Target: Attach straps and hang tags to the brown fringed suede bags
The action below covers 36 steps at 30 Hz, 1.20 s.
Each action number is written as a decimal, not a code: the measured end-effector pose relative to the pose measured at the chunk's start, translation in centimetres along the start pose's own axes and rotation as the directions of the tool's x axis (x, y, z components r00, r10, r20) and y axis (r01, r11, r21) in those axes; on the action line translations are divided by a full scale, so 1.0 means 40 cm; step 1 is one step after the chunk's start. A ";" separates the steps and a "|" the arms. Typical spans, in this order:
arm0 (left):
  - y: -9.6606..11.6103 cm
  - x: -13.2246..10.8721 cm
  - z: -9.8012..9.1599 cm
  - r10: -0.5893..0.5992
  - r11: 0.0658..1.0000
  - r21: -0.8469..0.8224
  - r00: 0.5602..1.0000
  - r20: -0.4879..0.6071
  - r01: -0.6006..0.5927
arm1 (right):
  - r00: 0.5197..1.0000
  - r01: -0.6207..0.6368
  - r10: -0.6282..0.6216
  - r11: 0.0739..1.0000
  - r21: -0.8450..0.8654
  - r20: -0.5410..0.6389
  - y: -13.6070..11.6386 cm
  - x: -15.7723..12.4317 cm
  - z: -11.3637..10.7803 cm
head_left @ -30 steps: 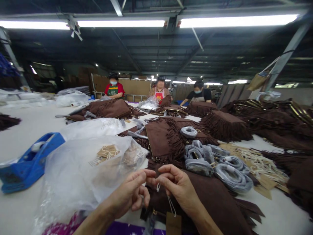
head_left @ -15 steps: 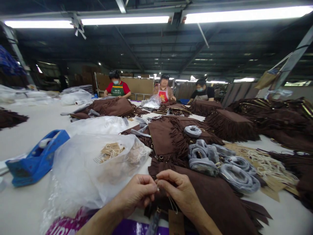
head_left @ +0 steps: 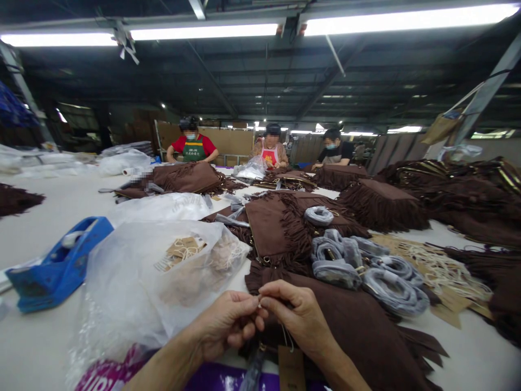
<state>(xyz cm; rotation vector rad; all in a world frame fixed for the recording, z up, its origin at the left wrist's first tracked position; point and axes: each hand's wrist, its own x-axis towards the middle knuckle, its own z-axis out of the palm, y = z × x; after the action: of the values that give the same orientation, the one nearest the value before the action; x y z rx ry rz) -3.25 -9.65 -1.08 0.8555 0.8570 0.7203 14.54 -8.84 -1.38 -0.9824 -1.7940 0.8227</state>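
My left hand (head_left: 228, 323) and my right hand (head_left: 299, 317) meet fingertip to fingertip at the bottom centre, both pinching the thin white string of a brown paper hang tag (head_left: 291, 367) that dangles below them. They hover over the near edge of a brown suede fringed bag (head_left: 358, 331) lying flat on the table. A metal ring on the bag sits just under my fingers.
A clear plastic bag of tags (head_left: 163, 277) lies to the left, a blue tape dispenser (head_left: 57, 266) beyond it. Wrapped grey straps (head_left: 358, 266) rest on the bags, loose tags (head_left: 439, 271) to the right. More fringed bags (head_left: 382, 206) cover the white table (head_left: 49, 206); three people work at the far end.
My hands have dropped a little and drawn closer together, fingertips now touching on the string. The view has shifted slightly.
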 end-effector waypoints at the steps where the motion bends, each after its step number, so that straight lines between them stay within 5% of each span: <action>1: 0.001 0.000 0.000 -0.012 1.000 -0.014 1.000 0.012 0.012 | 1.000 0.001 -0.001 1.000 0.000 0.006 0.000 0.000 0.000; 7: -0.003 0.002 -0.004 -0.066 0.998 -0.012 0.990 0.127 0.068 | 0.997 0.049 -0.047 0.998 -0.033 0.054 0.001 -0.002 0.001; 19: 0.006 -0.006 0.005 -0.005 0.998 0.065 0.996 -0.094 0.011 | 0.995 0.073 -0.069 0.996 -0.059 0.071 -0.005 0.000 -0.009; 25: 0.013 -0.012 0.000 0.171 0.963 0.229 0.981 -0.097 -0.145 | 0.987 0.132 -0.121 0.985 -0.112 0.105 -0.029 -0.001 -0.004; 28: 0.006 -0.008 -0.004 0.313 0.872 0.410 0.948 -0.052 -0.265 | 0.992 0.101 -0.093 0.990 -0.095 0.087 -0.030 0.001 -0.002; 32: -0.001 -0.012 0.002 0.517 0.591 0.727 0.856 -0.007 -0.351 | 0.994 0.091 -0.085 0.991 -0.099 0.067 -0.025 0.003 0.001; 36: -0.007 -0.015 0.000 0.573 0.440 0.823 0.818 0.049 -0.358 | 0.991 0.128 -0.125 0.986 -0.102 0.037 -0.024 0.002 0.008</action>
<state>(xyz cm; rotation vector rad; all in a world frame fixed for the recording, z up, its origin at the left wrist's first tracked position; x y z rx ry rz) -3.48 -10.25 -1.12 1.9496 1.2124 0.9411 13.96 -9.27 -0.66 -0.9156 -1.9208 0.6739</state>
